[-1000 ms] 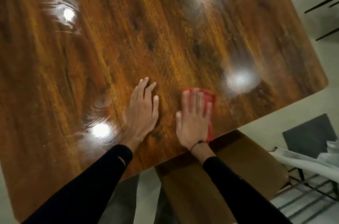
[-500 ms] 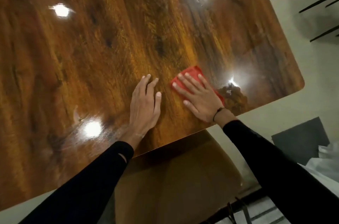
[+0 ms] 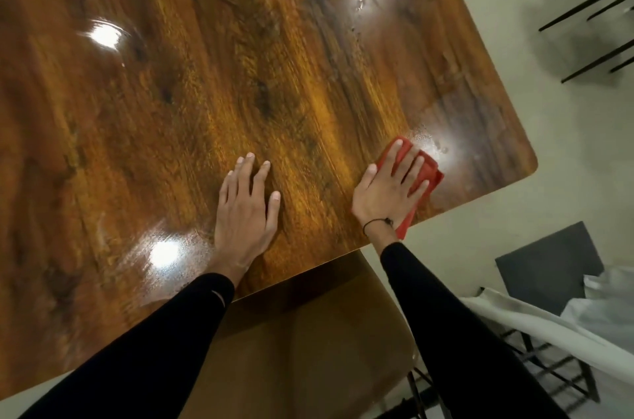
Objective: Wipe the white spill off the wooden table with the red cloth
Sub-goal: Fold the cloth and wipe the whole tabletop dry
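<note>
My right hand (image 3: 389, 190) lies flat with straight fingers on the red cloth (image 3: 429, 170), pressing it onto the glossy wooden table (image 3: 212, 82) close to the near right corner. Just beyond the cloth a pale wet smear (image 3: 442, 144) glints under a light reflection. More whitish droplets and streaks (image 3: 362, 1) show further back on the right side of the table. My left hand (image 3: 245, 212) rests flat on the bare wood to the left of the cloth, its fingers spread and holding nothing.
A brown chair seat (image 3: 308, 343) is tucked under the near table edge. To the right are pale floor, a dark chair (image 3: 549, 260) with white fabric (image 3: 566, 319) over it, and black furniture legs (image 3: 590, 37) further back.
My right hand has slid the red cloth to the right, toward the table's near right corner, and its fingers now point away from me. My left hand has stayed where it was.
</note>
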Tool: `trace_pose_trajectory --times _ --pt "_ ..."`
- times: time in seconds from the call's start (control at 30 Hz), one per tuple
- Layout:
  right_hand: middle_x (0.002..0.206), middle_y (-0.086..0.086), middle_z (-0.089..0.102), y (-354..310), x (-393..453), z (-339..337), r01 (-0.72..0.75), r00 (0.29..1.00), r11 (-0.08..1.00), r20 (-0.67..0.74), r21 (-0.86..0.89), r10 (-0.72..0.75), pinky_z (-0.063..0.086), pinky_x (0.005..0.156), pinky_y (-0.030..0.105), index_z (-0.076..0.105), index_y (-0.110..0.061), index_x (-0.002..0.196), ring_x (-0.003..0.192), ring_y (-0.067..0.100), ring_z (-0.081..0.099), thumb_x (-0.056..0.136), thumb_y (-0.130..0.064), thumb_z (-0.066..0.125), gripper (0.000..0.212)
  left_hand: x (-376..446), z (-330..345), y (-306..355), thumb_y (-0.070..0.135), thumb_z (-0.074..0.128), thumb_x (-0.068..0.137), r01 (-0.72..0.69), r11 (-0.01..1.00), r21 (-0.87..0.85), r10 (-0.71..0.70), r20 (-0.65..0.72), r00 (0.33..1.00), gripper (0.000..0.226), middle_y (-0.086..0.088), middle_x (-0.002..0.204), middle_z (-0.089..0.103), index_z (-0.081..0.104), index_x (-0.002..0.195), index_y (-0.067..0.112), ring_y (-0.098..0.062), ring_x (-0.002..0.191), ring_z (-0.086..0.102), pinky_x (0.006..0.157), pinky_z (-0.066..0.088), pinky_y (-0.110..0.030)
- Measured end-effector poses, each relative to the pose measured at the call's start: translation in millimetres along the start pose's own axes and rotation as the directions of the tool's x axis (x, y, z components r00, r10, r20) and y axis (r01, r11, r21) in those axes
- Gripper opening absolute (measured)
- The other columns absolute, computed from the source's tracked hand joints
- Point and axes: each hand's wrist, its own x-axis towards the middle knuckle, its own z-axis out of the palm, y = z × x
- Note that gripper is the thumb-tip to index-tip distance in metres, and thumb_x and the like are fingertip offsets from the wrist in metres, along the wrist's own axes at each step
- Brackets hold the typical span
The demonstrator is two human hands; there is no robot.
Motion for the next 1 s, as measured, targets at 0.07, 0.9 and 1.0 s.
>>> trace_pose_trajectory --times 0.07,0.9,1.0 --pt "0.188 0.011 -0.011 -4.1 -13.6 6.0 0.091 0.996 0.995 0.001 -0.034 -0.091 0.001 0.139 0.066 -0.005 -0.023 0.181 0.175 0.035 -0.005 0.116 -0.049 0.024 0.075 0.5 0.2 0.6 0.039 0.039 0.115 0.003 1.0 0.001 -0.003 -0.009 1.0 0.058 -0.016 0.178 0.029 0.041 0.166 0.011 -0.033 0.168 0.023 0.137 0.02 -0.053" --pt "0.19 0.001 -0.001 159.7 222.3 -67.0 0.633 0.773 0.769 0.122 -0.085 -0.623 0.003 0.139 0.063 0.005 -0.033 0.181 0.176 0.027 0.0 0.116 -0.049 0.02 0.068 88.6 72.0 183.5 0.045 0.035 0.116 0.207 0.974 -0.093 -0.214 -0.066 0.975 0.053 -0.011 0.176 0.03 0.044 0.161 0.018 -0.031 0.166 0.026 0.135 0.018 -0.05" --pt "0.189 0.006 0.003 176.6 212.9 -65.4 0.327 0.945 0.943 0.012 -0.057 -0.327 0.004 0.139 0.064 0.007 -0.029 0.181 0.175 0.031 0.005 0.115 -0.046 0.027 0.071 91.1 78.6 187.1 0.047 0.032 0.116 0.24 0.97 -0.023 -0.242 -0.084 0.967 0.054 -0.013 0.176 0.031 0.042 0.161 0.019 -0.033 0.165 0.026 0.134 0.017 -0.051"
